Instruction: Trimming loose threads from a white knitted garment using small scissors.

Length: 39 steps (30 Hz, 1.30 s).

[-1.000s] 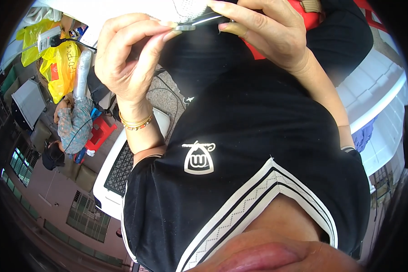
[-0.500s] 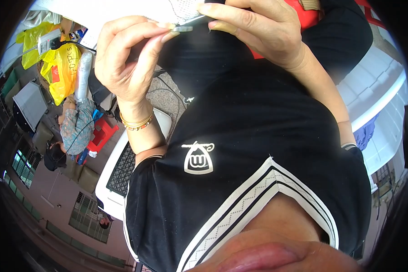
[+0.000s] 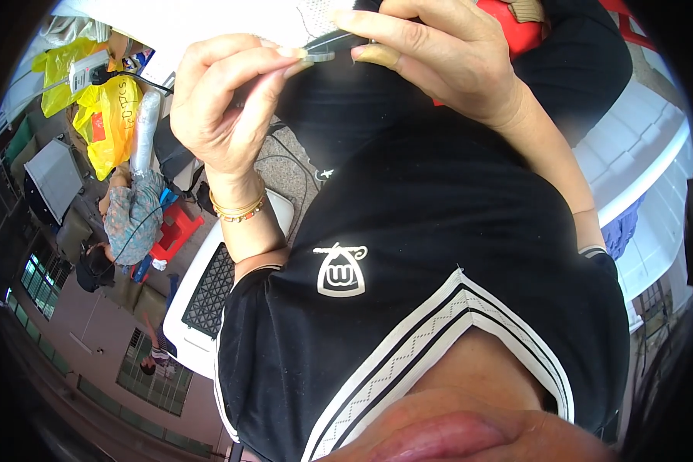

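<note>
2 yellow bags [image 3: 119, 127], my left hand [image 3: 225, 100], 1 small grey piece [image 3: 321, 56], my right hand [image 3: 456, 63].
The bags sit left of my fingers; left fingertips pinch the piece; beside it, right fingers narrowly parted, I can't tell on what.

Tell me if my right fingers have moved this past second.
Yes: your right fingers have shifted left, away from the white plastic tub, nearer your left hand.

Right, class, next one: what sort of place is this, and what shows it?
Probably a shared workroom or small workshop, though that's a guess: another person in a patterned top by a red stool, yellow plastic bags, and a gridded window in the far wall.
</note>
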Motion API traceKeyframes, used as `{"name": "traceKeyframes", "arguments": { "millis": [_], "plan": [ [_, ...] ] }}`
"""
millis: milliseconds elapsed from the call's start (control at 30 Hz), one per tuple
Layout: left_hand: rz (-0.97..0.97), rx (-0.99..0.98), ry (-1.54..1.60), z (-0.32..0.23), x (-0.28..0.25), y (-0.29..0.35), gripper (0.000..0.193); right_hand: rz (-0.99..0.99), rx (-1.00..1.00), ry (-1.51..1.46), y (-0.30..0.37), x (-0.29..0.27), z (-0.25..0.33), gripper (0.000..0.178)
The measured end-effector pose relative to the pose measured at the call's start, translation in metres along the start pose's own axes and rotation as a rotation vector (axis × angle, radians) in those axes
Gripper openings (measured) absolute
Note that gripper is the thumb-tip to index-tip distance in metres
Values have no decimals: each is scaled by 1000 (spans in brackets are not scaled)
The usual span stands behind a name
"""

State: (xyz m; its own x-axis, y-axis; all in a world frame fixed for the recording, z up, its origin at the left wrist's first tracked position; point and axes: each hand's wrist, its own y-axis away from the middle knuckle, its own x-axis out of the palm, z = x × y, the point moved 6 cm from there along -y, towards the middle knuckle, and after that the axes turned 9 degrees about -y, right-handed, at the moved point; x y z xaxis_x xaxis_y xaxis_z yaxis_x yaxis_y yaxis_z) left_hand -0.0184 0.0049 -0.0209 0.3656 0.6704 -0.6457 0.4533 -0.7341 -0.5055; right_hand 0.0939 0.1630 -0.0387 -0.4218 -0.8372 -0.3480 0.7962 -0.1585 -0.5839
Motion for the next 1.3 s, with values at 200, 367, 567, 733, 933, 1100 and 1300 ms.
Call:
{"name": "traceKeyframes", "arguments": {
  "millis": [200, 367, 567, 733, 933, 1100, 1300],
  "plan": [
    [-8, -8, 16, 2, -1, 2, 22, -15, -30, 24, 1, 1, 0, 40],
    [-14, -4, 44, 4, -1, 1, 23, -40, -7, -15, 2, -5, -4, 39],
    [67, -47, -52, 1, -13, 2, 21, -113, 66, -21, 8, -21, -8, 39],
    [149, -116, -71, 4, -30, 2, 22, -189, 105, -132, 8, -30, -12, 41],
    [183, -26, -151, -6, -23, -4, 22, -99, 87, -95, 5, -23, -9, 42],
    [94, 2, -156, -1, -27, 8, 25, -1, 78, -146, -9, -3, -1, 41],
    [6, 38, -99, 4, -23, 16, 26, -291, -584, 131, 2, 29, -13, 43]
  ]
}}
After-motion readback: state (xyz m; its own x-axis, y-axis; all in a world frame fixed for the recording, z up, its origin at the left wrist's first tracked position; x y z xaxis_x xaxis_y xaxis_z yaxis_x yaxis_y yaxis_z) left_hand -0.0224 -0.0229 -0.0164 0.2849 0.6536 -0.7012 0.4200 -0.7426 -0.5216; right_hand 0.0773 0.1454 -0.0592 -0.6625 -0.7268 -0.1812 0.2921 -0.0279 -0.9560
